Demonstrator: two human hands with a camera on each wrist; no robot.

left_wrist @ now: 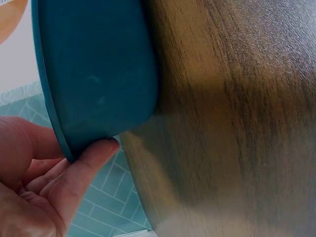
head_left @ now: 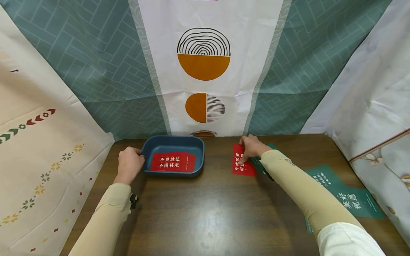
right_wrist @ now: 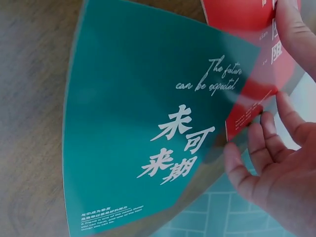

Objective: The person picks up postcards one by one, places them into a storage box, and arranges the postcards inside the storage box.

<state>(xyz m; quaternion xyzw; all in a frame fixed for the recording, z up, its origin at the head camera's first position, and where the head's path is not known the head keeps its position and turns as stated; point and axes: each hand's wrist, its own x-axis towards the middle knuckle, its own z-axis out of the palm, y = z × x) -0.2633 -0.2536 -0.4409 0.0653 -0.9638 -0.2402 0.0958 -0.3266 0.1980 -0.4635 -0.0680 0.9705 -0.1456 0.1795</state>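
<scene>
A dark blue tray stands at the table's back left, with red cards lying in it. My left hand grips the tray's left rim; in the left wrist view the hand has its thumb and fingers on either side of the tray wall. Toward the back right, my right hand touches a red card with its fingertips. In the right wrist view the hand has thumb and fingers at the red card's edges, beside a green card that partly overlaps it.
More green cards lie overlapping at the table's right side, partly under my right forearm. The brown table reaches back to a hanging patterned cloth. Light cloths hang on the left and right.
</scene>
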